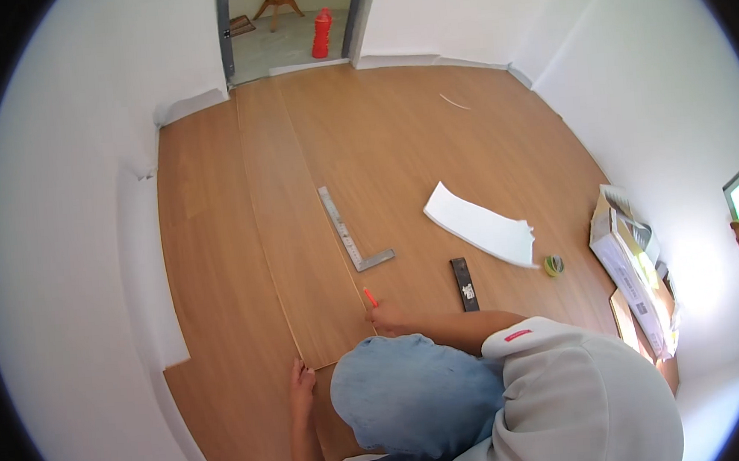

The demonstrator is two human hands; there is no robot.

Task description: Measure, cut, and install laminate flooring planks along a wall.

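Note:
My right hand point(384, 319) grips a red pencil point(370, 297), held upright beside a seam of the wood-look floor planks point(299, 261). Its forearm comes in from the right, out of a pale grey sleeve. Lower and to the left, my left hand point(302, 378) rests with fingers spread at the end edge of a plank, touching it. A metal carpenter's square point(344, 232) lies flat ahead of the right hand, its short arm pointing right. Pale blue cloth point(415, 390) at the bottom middle hides part of the floor.
A black bar with a label point(464, 284), a curved white sheet point(482, 225) and a small greenish roll point(554, 265) lie to the right. An opened long carton point(634, 272) sits by the right wall. Beyond the doorway stands a red bottle point(321, 34).

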